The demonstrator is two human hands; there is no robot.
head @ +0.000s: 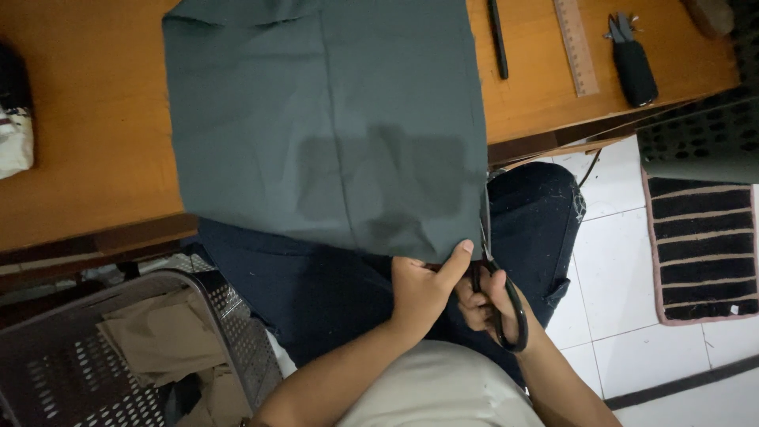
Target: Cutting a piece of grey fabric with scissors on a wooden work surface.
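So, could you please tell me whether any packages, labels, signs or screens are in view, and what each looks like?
None clearly visible. The nearest candidate is a white bag with dark markings at the table's left edge, mostly cut off.

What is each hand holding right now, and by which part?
The left hand pinches the grey-green cloth at its near right corner. The right hand holds black scissors by the handle loops.

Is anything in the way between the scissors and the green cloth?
Nothing visible is. The scissors in the right hand already meet the cloth at its right edge, and the left hand pinches the corner beside them.
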